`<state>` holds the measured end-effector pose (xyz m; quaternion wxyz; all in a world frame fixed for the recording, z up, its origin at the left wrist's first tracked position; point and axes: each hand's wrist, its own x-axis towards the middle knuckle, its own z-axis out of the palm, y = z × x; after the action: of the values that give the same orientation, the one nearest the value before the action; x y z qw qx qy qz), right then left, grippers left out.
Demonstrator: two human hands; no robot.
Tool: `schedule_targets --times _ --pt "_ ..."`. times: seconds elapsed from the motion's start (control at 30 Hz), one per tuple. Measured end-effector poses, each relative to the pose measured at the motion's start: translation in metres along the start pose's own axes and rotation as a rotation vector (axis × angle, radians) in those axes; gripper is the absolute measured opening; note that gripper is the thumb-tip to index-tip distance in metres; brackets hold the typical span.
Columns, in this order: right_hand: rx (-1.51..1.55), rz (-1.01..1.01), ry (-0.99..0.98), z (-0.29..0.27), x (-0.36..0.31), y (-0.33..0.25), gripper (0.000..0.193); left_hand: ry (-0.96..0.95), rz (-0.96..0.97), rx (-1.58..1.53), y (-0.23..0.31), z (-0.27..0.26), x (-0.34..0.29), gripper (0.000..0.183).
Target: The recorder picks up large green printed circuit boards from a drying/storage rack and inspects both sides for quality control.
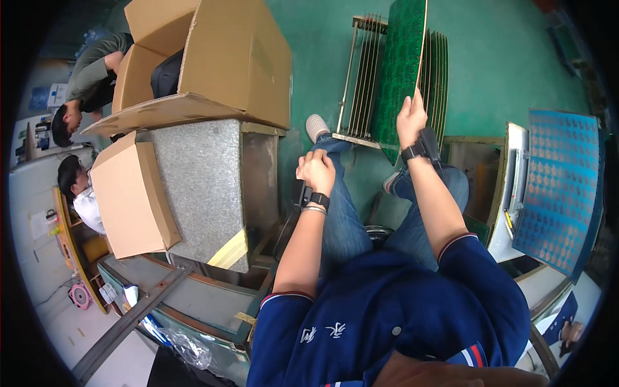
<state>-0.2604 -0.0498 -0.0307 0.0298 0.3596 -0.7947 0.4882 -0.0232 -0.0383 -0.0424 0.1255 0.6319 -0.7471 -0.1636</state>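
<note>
A large green circuit board panel point(401, 71) stands on edge, tilted, and my right hand point(411, 119) grips its near edge between thumb and fingers. Behind and beside it is a metal rack point(345, 90) with several thin boards point(439, 77) standing upright in a row. The panel hides part of the rack. My left hand point(316, 171) is closed over my knee, apart from the panel. Its fingers curl under, so whatever they hold, if anything, is hidden. Both wrists carry black strapped devices.
An open cardboard box point(238, 64) stands on a grey, speckled block point(193, 187) at left, beside a smaller carton point(132, 197). A blue patterned panel point(558, 187) leans at right. Two people point(97, 71) are at far left; another person's hand point(571, 332) shows at lower right.
</note>
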Motion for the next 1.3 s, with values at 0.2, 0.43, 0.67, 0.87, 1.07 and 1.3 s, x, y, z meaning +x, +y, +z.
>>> schedule_targets --times 0.2,0.43,0.67,0.87,1.07,1.3 --pt "-0.033 0.04 -0.026 0.026 0.015 0.03 0.036 0.005 -0.039 -0.026 -0.004 -0.009 0.003 0.012" --pt "-0.169 -0.109 -0.004 0.079 0.028 0.067 0.04 -0.04 -0.038 -0.049 0.005 -0.009 0.006 0.012" --pt "-0.332 0.194 -0.234 0.093 0.012 0.035 0.044 -0.039 -0.058 -0.053 0.002 -0.012 0.006 0.01" --pt "-0.131 0.14 -0.242 0.07 0.042 0.028 0.039 -0.032 -0.053 -0.036 0.0 -0.015 0.009 0.01" --pt "-0.326 -0.063 -0.188 0.115 0.009 0.126 0.047 -0.056 -0.031 -0.093 0.008 -0.008 0.012 0.011" --pt "-0.646 0.066 -0.715 0.119 -0.018 0.087 0.052 -0.049 -0.052 -0.078 -0.003 -0.015 0.01 0.011"
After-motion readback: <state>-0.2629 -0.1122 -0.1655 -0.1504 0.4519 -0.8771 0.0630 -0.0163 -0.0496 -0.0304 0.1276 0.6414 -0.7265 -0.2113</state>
